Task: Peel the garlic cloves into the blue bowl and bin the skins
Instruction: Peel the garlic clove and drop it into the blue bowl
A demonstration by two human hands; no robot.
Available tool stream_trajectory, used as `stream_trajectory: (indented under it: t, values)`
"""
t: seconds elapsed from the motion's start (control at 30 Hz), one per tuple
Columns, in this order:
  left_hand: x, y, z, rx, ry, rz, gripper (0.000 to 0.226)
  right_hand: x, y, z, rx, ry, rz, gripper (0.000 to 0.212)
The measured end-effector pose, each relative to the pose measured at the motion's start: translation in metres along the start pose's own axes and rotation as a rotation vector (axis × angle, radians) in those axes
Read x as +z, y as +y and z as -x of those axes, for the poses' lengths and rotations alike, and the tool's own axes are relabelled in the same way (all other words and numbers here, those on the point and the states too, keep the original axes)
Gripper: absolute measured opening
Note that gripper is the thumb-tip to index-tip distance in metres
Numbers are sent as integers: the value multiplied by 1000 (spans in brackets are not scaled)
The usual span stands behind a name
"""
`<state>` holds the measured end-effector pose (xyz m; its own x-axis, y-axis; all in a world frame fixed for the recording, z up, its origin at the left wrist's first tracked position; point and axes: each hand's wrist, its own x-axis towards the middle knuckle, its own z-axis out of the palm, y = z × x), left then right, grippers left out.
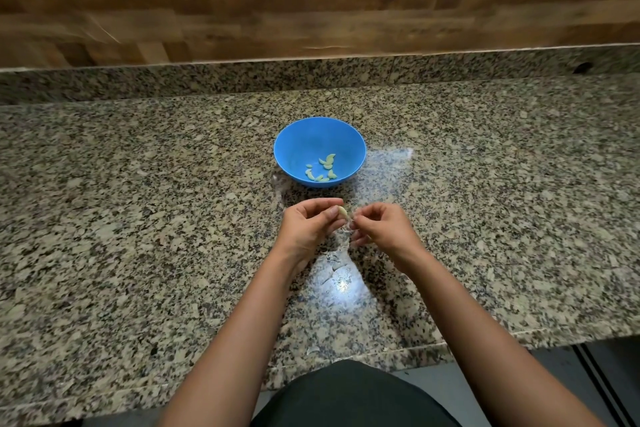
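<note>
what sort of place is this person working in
Most likely a home kitchen: a speckled granite countertop with a matching upstand, a wood-patterned wall behind it, and a blue bowl holding peeled garlic cloves.

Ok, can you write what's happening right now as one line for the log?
step: peeling | left hand: holds garlic clove | right hand: pinches skin | blue bowl: peeled cloves inside | loose skins on counter
</note>
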<state>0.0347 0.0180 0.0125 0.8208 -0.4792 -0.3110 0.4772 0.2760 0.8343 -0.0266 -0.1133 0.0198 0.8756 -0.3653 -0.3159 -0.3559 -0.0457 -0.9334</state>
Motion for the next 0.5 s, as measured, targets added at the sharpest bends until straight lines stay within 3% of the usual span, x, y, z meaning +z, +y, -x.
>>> stream_trajectory:
  t: [0.2, 0.4, 0.5]
  values:
    - [-2, -2, 1, -8, -12, -44, 14, 0, -2, 1, -110, 148, 266, 19]
    - [0, 2, 2, 28, -18, -53, 17, -1, -2, 3, -96, 37, 36, 8]
    - [1, 4, 2, 39, -14, -53, 19, -1, -1, 4, -127, 18, 26, 15]
